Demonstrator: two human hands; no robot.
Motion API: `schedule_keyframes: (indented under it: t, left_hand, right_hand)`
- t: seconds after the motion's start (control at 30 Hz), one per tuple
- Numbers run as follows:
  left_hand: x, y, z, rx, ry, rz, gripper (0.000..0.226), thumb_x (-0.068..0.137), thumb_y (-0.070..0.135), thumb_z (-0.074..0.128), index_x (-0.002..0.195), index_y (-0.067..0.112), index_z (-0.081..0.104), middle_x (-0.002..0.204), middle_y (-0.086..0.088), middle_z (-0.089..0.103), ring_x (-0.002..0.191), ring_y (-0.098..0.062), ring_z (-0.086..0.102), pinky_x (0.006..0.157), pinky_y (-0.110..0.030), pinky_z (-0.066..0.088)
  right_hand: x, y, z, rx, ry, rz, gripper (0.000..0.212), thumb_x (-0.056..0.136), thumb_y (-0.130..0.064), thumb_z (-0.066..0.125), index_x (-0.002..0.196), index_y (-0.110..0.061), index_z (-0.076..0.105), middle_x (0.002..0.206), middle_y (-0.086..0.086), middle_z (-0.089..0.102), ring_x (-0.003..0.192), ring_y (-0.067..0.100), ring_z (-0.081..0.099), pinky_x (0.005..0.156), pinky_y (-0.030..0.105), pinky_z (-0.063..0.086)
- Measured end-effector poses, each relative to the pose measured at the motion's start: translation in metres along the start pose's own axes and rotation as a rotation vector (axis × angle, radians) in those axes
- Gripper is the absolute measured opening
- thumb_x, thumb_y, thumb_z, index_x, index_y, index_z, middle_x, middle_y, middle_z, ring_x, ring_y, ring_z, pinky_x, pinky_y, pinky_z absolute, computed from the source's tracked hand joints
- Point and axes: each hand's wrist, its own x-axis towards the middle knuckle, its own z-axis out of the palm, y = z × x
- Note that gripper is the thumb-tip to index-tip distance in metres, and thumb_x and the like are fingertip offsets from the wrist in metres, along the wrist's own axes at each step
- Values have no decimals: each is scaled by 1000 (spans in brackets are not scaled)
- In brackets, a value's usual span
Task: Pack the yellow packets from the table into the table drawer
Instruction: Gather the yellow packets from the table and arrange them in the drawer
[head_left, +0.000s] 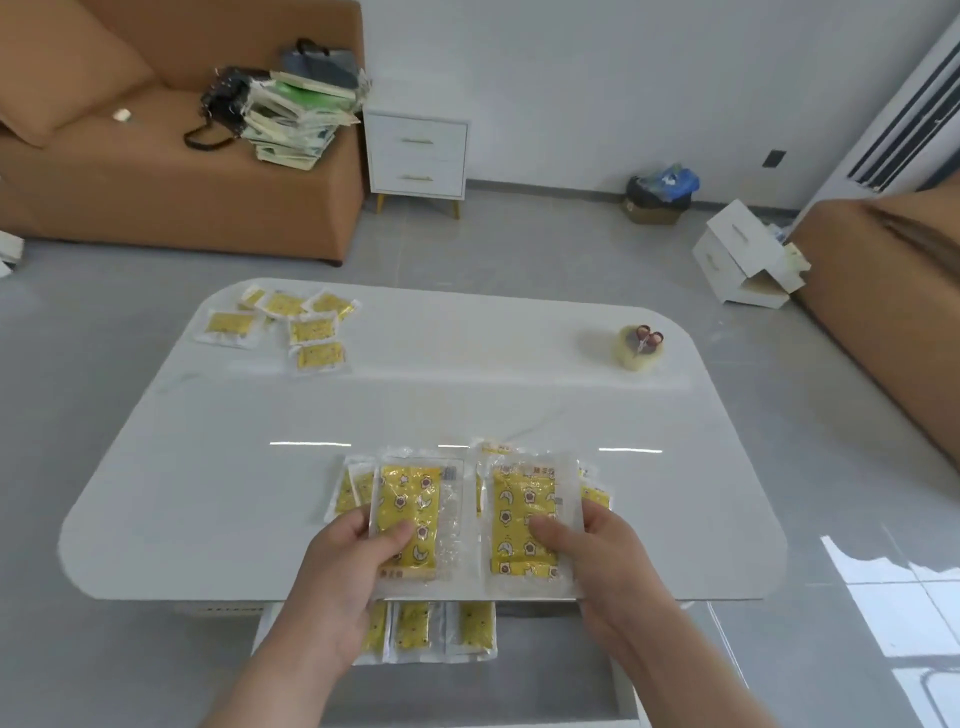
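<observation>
While the head view looks down across the white table (218, 467), both hands work at its near edge in the lower centre of the frame. The left hand (343, 571) is clamped on a yellow packet (410, 514), thumb on top and fingers beneath, with further packets fanned out behind it to the left. The right hand (602, 566) is closed in the same manner on a second yellow packet (524, 514), and more packets show behind that one at its right edge. The two hands are apart, each with its own stack, and both stacks lie over the near edge of the tabletop. Directly below the table edge, at the bottom centre of the frame, the open drawer (519, 686) holds a row of yellow packets (441, 629) lying side by side against its far end. A loose group of packets (296, 327) rests on the table's far left corner, in the upper left of the tabletop. A roll of clear tape (636, 351) with small scissors on top stands near the far right corner, well apart from both hands.
</observation>
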Motion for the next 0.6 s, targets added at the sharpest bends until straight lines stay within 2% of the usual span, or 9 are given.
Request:
schedule_keyframes:
  t: [0.07,0.13,0.23,0.37,0.43,0.53,0.6]
  left_hand:
    - [34,-38,9,6,11,16,11,85,3,69,92,11,72,83,-2,77,88,-24,70,78,-39,50]
    - [66,-73,15,18,23,33,11,85,7,71,91,15,71,77,6,77,92,-19,67,84,-39,45]
    - [108,-115,21,2,16,59,11,84,8,72,91,17,72,79,8,77,97,-17,65,95,-44,43]
    - [152,-148,26,-70,-12,108,13,84,6,70,92,16,69,71,13,75,92,-10,63,92,-39,41]
    - [172,-157,25,-103,-12,141,11,83,7,71,89,16,70,73,10,74,92,-13,63,93,-38,39]
    - [200,-165,22,-131,3,188,6,83,6,71,83,12,69,75,4,74,93,-21,65,92,-38,44]
    - [215,-170,22,-150,19,212,7,82,4,72,80,9,69,75,0,75,95,-25,67,97,-41,46]
  right_hand:
    - [37,34,-12,21,7,1,14,83,-4,75,96,-9,77,98,14,78,100,38,72,98,55,52]
    - [69,68,-21,48,10,-3,16,84,-3,75,99,-9,76,99,14,78,100,37,72,98,55,52]
    - [107,111,-28,69,19,-16,18,83,-4,76,100,-10,76,101,15,77,102,38,71,100,55,51]
    - [145,150,-29,78,33,-78,14,84,-3,75,97,-7,76,96,15,78,99,36,72,100,56,51]
    - [162,163,-26,79,38,-115,10,83,-4,76,92,-8,76,91,12,78,93,33,72,99,55,52]
    - [185,175,-23,76,47,-170,6,84,-4,75,80,-8,76,79,6,77,80,24,71,95,50,54]
    - [199,180,-21,88,41,-196,3,86,-4,74,85,-7,75,77,5,77,76,21,72,91,48,55]
